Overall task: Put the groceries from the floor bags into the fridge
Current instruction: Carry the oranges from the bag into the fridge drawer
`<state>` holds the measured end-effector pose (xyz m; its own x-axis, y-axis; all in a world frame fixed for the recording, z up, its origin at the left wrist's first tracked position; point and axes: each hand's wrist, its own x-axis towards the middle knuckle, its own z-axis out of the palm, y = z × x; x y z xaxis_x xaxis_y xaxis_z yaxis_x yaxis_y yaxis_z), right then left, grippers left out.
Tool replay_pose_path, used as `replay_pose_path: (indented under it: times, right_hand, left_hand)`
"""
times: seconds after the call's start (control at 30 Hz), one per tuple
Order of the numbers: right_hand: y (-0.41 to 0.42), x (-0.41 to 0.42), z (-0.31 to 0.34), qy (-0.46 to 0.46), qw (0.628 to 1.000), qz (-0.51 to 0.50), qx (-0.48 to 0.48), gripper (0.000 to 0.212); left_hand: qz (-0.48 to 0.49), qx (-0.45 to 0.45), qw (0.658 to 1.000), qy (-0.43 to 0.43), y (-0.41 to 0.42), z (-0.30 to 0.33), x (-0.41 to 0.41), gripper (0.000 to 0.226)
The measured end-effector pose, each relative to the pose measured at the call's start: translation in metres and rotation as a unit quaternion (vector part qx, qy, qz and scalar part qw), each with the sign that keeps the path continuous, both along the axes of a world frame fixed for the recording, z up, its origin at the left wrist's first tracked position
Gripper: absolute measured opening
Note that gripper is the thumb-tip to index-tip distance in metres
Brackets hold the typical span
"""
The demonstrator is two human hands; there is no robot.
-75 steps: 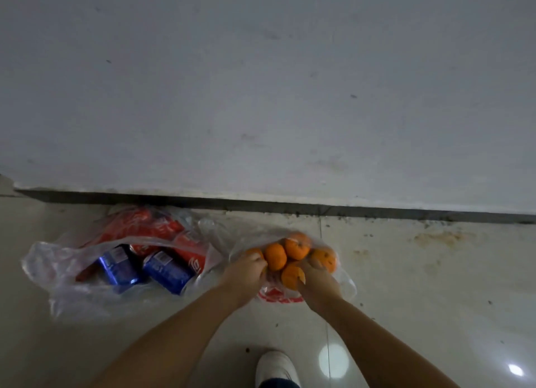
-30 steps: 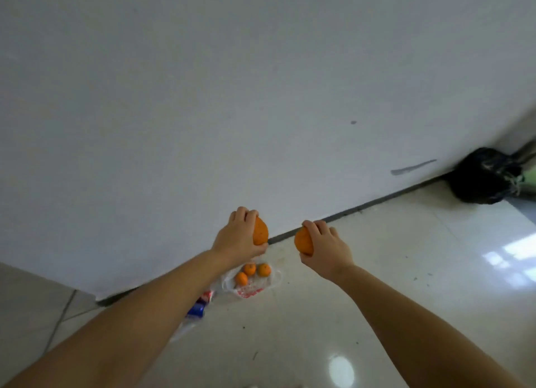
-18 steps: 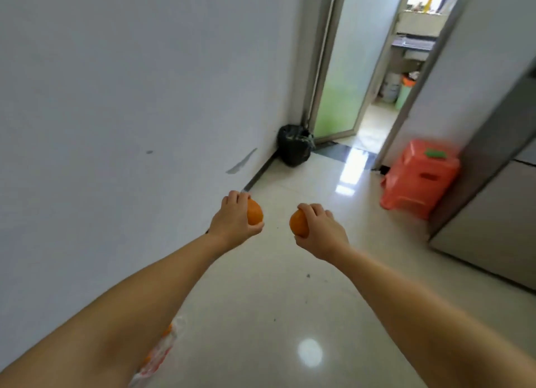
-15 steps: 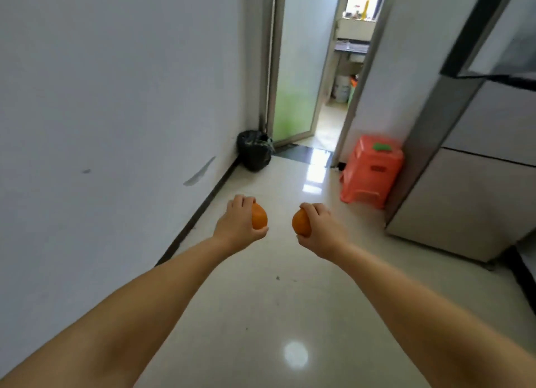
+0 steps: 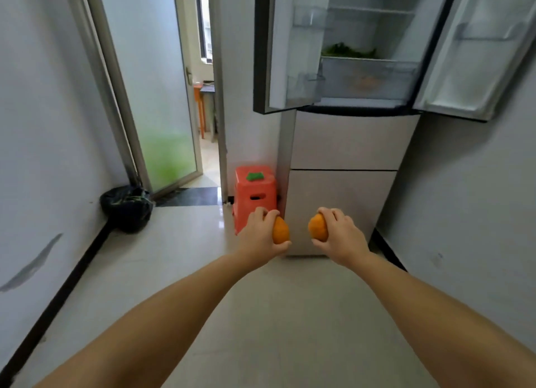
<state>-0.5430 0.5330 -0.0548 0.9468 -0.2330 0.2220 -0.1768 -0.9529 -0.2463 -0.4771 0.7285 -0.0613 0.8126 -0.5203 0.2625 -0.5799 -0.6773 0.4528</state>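
My left hand point(image 5: 259, 232) grips one orange point(image 5: 280, 230) and my right hand point(image 5: 340, 235) grips a second orange point(image 5: 317, 227), both held out in front of me at about waist height. Straight ahead stands the fridge point(image 5: 348, 144) with both upper doors swung open. Its clear crisper drawer point(image 5: 368, 79) holds something orange, and green leaves point(image 5: 348, 51) lie on the shelf above it. The floor bags are out of view.
A red plastic stool point(image 5: 255, 195) stands against the fridge's left side, just beyond my left hand. A black rubbish bag point(image 5: 127, 208) sits in the left corner by a frosted glass door point(image 5: 162, 97). Grey walls close in on both sides of the tiled floor point(image 5: 261, 329).
I lifted an orange in each hand out of the bag on the floor, then turned right from the wall until the open fridge came in front of me.
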Motion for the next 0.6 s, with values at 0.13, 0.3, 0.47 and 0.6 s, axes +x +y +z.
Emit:
replay_pose_path:
  times: [0.13, 0.3, 0.47, 0.6]
  right_hand:
    - [-0.048, 0.048, 0.006, -0.014, 1.000, 0.012, -0.016, 0.072]
    - [-0.127, 0.115, 0.039, -0.021, 0.999, -0.019, -0.044, 0.076]
    - [-0.222, 0.161, 0.097, -0.088, 0.988, -0.126, -0.030, 0.072]
    - [-0.300, 0.187, 0.118, -0.091, 0.981, -0.166, -0.046, 0.071]
  left_hand:
    - [-0.014, 0.007, 1.000, -0.017, -0.054, 0.009, 0.059, 0.073]
    - [-0.078, 0.015, 0.995, -0.055, -0.142, 0.050, 0.151, 0.073]
    - [-0.138, -0.032, 0.987, -0.081, -0.253, 0.116, 0.228, 0.072]
    - [-0.184, -0.057, 0.978, -0.074, -0.341, 0.136, 0.265, 0.072]
